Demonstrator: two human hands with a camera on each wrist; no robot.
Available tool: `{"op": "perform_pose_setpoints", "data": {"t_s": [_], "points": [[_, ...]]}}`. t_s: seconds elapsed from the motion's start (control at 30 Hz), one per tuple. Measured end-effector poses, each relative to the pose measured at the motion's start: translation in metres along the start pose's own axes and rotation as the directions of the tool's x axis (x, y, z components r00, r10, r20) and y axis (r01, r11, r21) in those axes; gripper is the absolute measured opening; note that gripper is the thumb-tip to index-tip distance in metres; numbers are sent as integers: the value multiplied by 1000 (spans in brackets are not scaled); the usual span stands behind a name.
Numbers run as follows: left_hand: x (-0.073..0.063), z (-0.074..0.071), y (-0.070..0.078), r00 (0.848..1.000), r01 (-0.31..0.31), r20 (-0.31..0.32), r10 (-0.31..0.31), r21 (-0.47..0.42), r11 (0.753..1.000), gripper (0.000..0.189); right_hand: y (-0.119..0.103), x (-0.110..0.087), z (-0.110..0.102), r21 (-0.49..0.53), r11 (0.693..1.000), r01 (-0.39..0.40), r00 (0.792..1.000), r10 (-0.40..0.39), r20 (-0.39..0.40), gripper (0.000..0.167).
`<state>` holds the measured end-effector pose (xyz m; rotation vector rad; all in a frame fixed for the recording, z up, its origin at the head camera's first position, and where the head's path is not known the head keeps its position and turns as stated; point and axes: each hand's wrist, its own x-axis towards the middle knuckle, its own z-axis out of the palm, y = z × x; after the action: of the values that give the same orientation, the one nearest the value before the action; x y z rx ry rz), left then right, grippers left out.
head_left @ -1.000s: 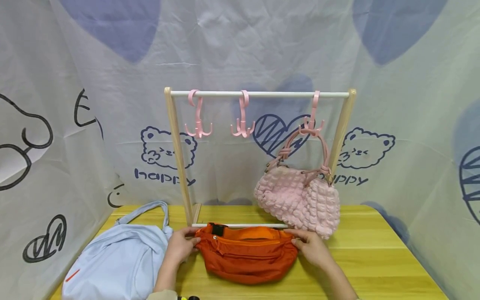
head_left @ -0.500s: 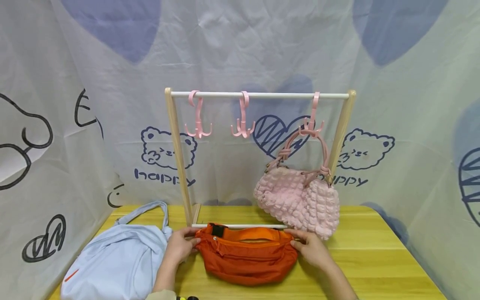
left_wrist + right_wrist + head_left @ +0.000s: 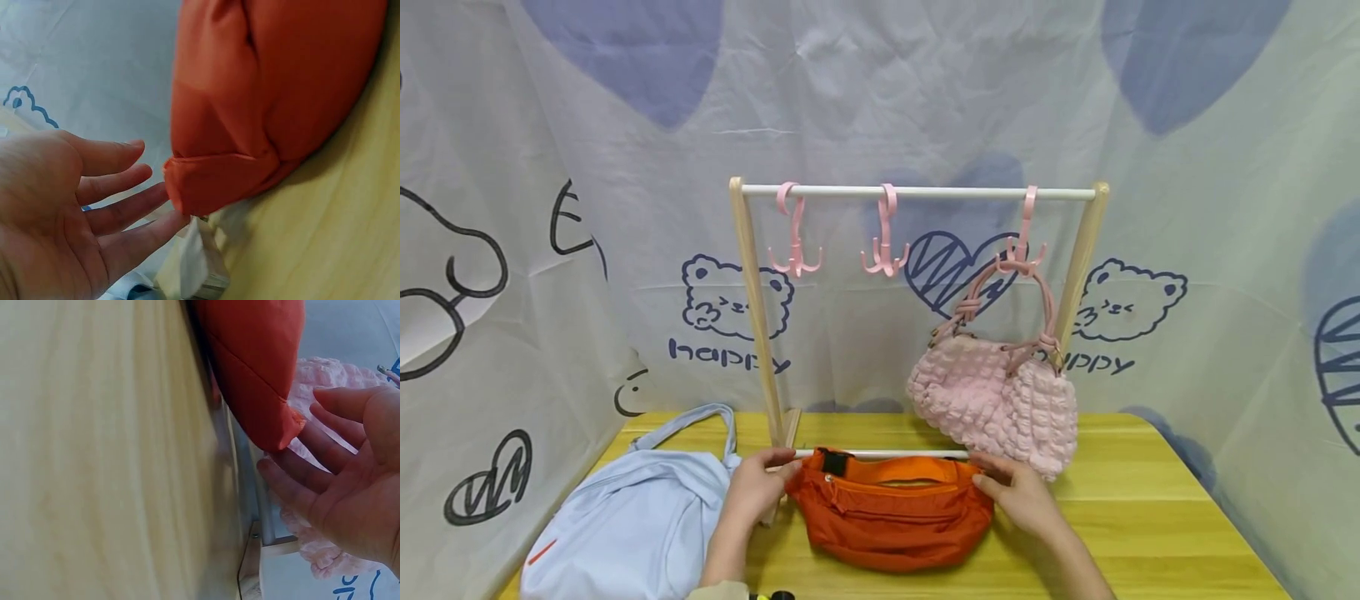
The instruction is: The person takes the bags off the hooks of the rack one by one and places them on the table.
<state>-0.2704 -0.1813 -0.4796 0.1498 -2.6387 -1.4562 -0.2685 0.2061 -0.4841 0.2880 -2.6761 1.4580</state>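
An orange-red waist bag (image 3: pixel 895 525) with a black buckle (image 3: pixel 835 462) sits on the table in front of the rack, its zipped face toward me. At its left end is my left hand (image 3: pixel 81 212), fingers spread; the lower fingertips touch the bag's corner and the thumb stands apart from it. My right hand (image 3: pixel 344 462) is at the other end, fingers loosely extended against the tip, thumb off the fabric. Behind, a pink puffy handbag (image 3: pixel 996 400) hangs by its knotted handle from the right pink hook (image 3: pixel 1024 237).
A light-blue backpack (image 3: pixel 632 525) lies at the left of the wooden table (image 3: pixel 1150 517). The rack's white top bar (image 3: pixel 955 192) also carries a left pink hook (image 3: pixel 796 242) and a middle pink hook (image 3: pixel 886 242). A printed cloth backdrop (image 3: pixel 850 100) surrounds the table.
The left hand has shifted slightly left, its thumb lifting from the bag's end. The right hand's fingers have loosened. Both bags on and before the rack stay nearly where they were.
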Motion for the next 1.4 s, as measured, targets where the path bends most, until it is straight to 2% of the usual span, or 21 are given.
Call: {"op": "perform_pose_setpoints", "data": {"t_s": [0.1, 0.33, 0.5, 0.6, 0.73, 0.83, 0.9, 1.0, 1.13, 1.23, 1.3, 1.4], "points": [[-1, -2, 5, 999, -28, -17, 28, 32, 999, 34, -4, -1, -2, 26, 1000, 11, 1000, -10, -2, 37], [-5, -6, 18, 998, -61, -27, 61, 6, 998, 33, -10, 1, -6, 81, 996, 41, 999, -39, -28, 38], [-10, -9, 32, 996, -86, -29, 86, 14, 996, 37, -16, 1, -10, 179, 976, 127, 990, -114, -86, 41], [-14, -11, 40, 996, -89, -27, 90, 28, 996, 42, -21, -1, -13, 209, 954, 216, 970, -186, -158, 41], [-18, -12, 53, 993, -102, -50, 102, 11, 995, 47, -29, -1, -18, 245, 913, 326, 928, -260, -267, 43], [-21, -9, 63, 988, -127, -92, 125, -17, 992, 50, -37, -2, -22, 283, 886, 368, 902, -267, -338, 44], [-24, -6, 70, 979, -160, -137, 153, -39, 986, 50, -43, -3, -25, 305, 873, 380, 888, -251, -386, 45], [-25, 1, 81, 945, -261, -228, 234, -98, 960, 50, -55, -3, -32, 329, 852, 408, 860, -237, -452, 44], [-25, 13, 94, 874, -421, -335, 352, -162, 892, 49, -71, 1, -49, 245, 830, 501, 788, -320, -527, 44], [-22, 21, 105, 827, -509, -375, 418, -188, 840, 49, -84, 6, -67, 141, 826, 546, 741, -398, -540, 45], [-20, 25, 113, 795, -560, -396, 460, -184, 808, 50, -92, 10, -81, 68, 834, 548, 726, -434, -533, 46], [-17, 31, 126, 760, -610, -407, 507, -178, 772, 51, -105, 18, -101, -35, 833, 553, 701, -487, -522, 47]]}}
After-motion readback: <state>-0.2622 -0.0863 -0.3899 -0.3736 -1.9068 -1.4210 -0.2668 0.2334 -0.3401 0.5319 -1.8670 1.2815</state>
